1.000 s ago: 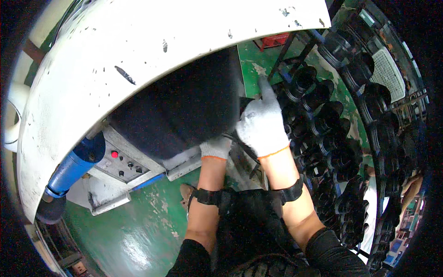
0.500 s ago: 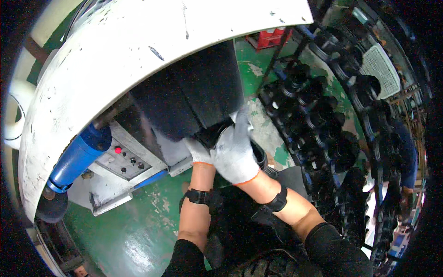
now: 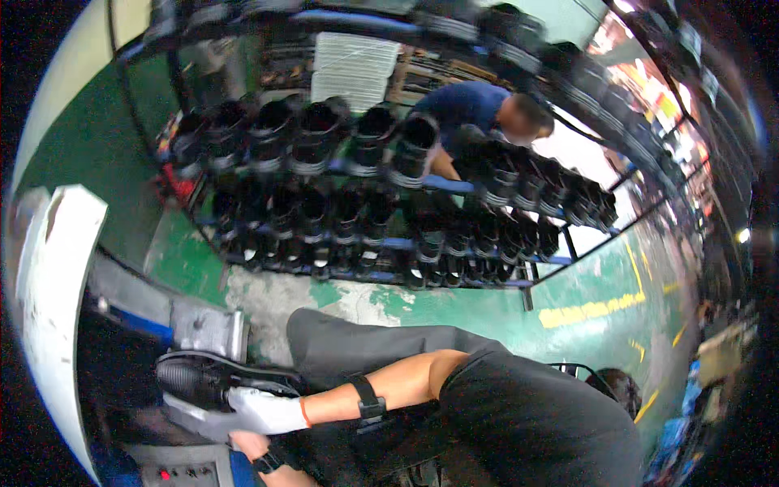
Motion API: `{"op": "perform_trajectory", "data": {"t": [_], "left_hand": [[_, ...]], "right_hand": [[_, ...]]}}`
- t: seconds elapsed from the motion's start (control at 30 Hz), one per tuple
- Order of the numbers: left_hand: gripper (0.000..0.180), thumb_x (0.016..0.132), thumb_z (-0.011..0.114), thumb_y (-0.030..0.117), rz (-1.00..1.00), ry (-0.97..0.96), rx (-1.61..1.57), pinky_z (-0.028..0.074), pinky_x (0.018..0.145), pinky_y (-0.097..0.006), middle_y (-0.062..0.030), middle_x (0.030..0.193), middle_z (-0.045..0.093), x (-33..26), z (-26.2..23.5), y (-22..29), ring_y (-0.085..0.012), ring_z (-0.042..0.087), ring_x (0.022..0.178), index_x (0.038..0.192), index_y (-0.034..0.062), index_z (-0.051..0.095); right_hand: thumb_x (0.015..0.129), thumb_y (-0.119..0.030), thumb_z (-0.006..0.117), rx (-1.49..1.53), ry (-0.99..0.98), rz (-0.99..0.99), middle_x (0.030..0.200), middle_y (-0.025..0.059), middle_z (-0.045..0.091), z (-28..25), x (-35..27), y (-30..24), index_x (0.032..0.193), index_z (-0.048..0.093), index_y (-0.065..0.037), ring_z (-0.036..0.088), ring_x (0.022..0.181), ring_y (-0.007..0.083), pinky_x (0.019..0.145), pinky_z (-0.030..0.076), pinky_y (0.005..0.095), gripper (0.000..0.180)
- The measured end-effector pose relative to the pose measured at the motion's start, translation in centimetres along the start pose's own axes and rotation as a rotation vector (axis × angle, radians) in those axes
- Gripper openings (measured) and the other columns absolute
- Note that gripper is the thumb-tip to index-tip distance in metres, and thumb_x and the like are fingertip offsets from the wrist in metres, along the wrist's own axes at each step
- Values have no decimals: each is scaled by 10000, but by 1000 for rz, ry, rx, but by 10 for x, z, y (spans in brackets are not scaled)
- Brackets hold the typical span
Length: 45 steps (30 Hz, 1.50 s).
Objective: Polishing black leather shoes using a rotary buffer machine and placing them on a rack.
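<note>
A black shoe with a ribbed surface showing lies at the lower left, in front of the machine. My right hand, in a white-grey glove with an orange cuff, is closed on its nearer part. Just below, my left hand, also gloved, lies along the shoe's near side. Motion blurs its fingers and the shoe covers part of them, so their grip does not show. Both my wrists carry black straps.
A white machine cover rises at the left; a control panel with a red button sits below. Ahead, a rack holds rows of black shoes. Behind it a person in a dark blue top bends over. The floor is green.
My view has swung right, from the machine toward the shoe rack. The machine now sits at the left, and both hands appear further left and lower, with the black shoe showing clearly.
</note>
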<state>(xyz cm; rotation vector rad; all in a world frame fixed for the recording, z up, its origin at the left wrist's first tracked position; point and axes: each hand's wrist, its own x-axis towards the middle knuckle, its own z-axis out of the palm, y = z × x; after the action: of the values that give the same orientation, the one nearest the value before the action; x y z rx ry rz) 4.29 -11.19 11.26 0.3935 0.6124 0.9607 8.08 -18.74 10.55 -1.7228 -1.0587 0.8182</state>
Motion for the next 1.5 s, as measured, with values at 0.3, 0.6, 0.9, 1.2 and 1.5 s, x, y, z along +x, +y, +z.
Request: {"op": "perform_trajectory", "data": {"t": [0.3, 0.6, 0.9, 1.2, 1.5], "left_hand": [[858, 860, 467, 643, -199, -686, -142, 168, 1180, -524, -129, 1527, 306, -28, 73, 6, -358, 245, 1418, 1504, 118, 252], [716, 924, 486, 487, 338, -466, 446, 371, 1064, -443, -237, 1365, 456, -86, 177, 2, -379, 486, 1201, 1439, 13, 337], [572, 958, 478, 481, -376, -746, -160, 432, 993, -578, -231, 1359, 488, -84, 135, -10, -421, 512, 1206, 1382, 99, 430], [516, 963, 504, 441, -384, -571, -108, 507, 912, -517, -212, 1221, 586, -76, 105, -29, -379, 606, 1068, 1332, 83, 463], [529, 976, 470, 435, -459, -484, -39, 556, 831, -454, -206, 1251, 567, -81, 65, -51, -327, 643, 974, 1345, 58, 424]], "right_hand": [[844, -222, 501, -587, 150, -788, 778, 74, 467, -132, -95, -21, 707, 486, -130, 475, 824, 265, 817, 373, 433, 166], [690, -245, 640, -505, 464, -850, 536, 94, 520, -234, -133, -120, 576, 590, -160, 521, 482, 313, 450, 385, 406, 151], [736, -160, 662, -1033, 1152, -918, 726, 57, 567, -384, -99, -213, 828, 601, -146, 528, 683, 278, 639, 361, 414, 111], [850, -415, 625, -1593, 1040, -176, 1047, 92, 642, -516, -9, -237, 1161, 574, -117, 612, 963, 285, 779, 471, 434, 434], [820, -556, 614, -1431, 1113, -461, 1126, 116, 647, -500, 89, -247, 1143, 604, -73, 610, 1031, 294, 871, 469, 398, 582]]}}
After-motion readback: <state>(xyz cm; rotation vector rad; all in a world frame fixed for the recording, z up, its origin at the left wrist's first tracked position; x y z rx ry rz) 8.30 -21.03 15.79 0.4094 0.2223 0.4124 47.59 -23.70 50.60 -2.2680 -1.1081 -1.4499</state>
